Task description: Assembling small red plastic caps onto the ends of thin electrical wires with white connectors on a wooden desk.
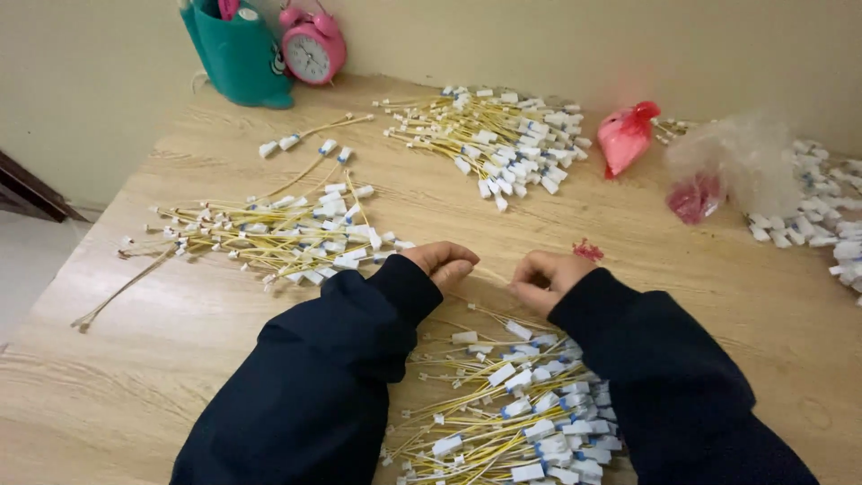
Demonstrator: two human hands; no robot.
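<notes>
My left hand (442, 261) and my right hand (549, 275) are close together over the wooden table (180, 341), both in dark blue sleeves. Between them runs a thin yellow wire (492, 274), pinched by the fingers of each hand. A small red piece (588, 251) lies just beyond my right hand. Below my hands, between my forearms, lies a pile of yellow wires with white connectors (512, 413). A second such pile (278, 229) is spread to the left of my left hand.
A third wire pile (503, 135) lies at the back centre. A pink bag (626, 135), a clear plastic bag (732, 166) and loose white connectors (822, 216) are at the right. A teal holder (238, 54) and pink alarm clock (311, 49) stand by the wall.
</notes>
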